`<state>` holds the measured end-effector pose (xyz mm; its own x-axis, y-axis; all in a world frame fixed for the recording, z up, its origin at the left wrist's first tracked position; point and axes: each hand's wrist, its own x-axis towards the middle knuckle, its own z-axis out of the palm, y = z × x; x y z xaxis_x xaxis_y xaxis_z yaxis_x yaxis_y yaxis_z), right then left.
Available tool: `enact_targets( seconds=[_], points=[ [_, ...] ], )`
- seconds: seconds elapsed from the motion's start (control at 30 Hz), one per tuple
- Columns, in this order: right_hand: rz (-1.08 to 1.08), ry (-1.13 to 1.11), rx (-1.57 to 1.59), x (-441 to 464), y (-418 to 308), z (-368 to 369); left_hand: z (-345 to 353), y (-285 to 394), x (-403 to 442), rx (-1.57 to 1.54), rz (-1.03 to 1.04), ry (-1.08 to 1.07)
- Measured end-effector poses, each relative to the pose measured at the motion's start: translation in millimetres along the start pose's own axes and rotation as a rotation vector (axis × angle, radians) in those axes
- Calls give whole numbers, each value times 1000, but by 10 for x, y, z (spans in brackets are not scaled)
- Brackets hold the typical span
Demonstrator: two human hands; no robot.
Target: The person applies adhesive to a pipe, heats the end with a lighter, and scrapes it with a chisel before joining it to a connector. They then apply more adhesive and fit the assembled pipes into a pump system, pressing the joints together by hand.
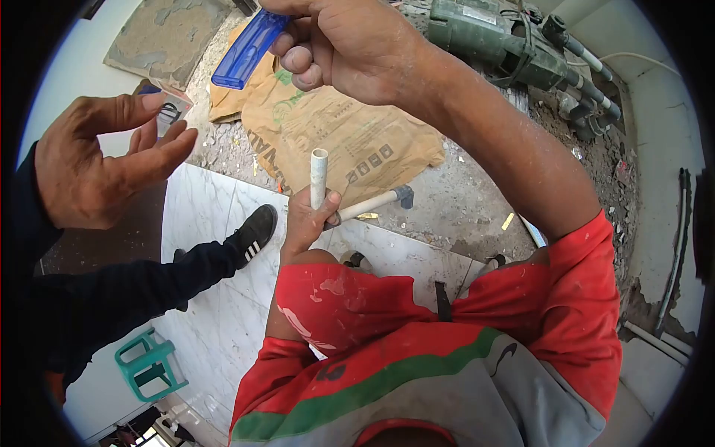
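The left hand's (301,222) fingers wrap the white pipe (319,179), one length upright, another running right to a grey elbow (404,197), while the right hand's (365,52) fingers pinch a blue plastic piece (249,51) slanting toward a co-worker's hand (93,164).

In front of the person, the paper sack (350,138) lies on the rough ground (454,201). The pipe piece (318,182) is in the left hand (302,223), over the near side of this sack. The plastic piece (249,51) is in the right hand (365,52), farther forward. Behind the sack, to the left, there is the slab (167,39). To the right, also far, the pump (480,36) is situated on the ground. The tiled floor (223,316) begins on the near side of the rough ground; on its left part stand the shoe (258,232) of another person and, closer, the stool (149,363).
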<state>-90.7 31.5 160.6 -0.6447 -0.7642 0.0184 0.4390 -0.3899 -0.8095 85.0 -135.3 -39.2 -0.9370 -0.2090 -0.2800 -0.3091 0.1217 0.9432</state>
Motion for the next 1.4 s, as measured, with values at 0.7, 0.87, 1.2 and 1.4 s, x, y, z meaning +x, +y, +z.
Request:
enact_targets(
  seconds=[0.7, 0.87, 1.2, 1.4],
  points=[
    [10, 216, -212, -1789, 818, -1716, 1070, 1116, 450, 1156, 413, -386],
    [-95, 258, 84, -2098, 1037, -2021, 1529, 1332, 478, 1424, 604, -404],
    [-337, 549, -98, -2432, 1429, -2222, 1952, 1305, 435, 1563, 564, -609],
    [-31, 657, -272, -2514, 1896, -2445, 2178, 822, 603, 1582, 526, -812]
  ],
)
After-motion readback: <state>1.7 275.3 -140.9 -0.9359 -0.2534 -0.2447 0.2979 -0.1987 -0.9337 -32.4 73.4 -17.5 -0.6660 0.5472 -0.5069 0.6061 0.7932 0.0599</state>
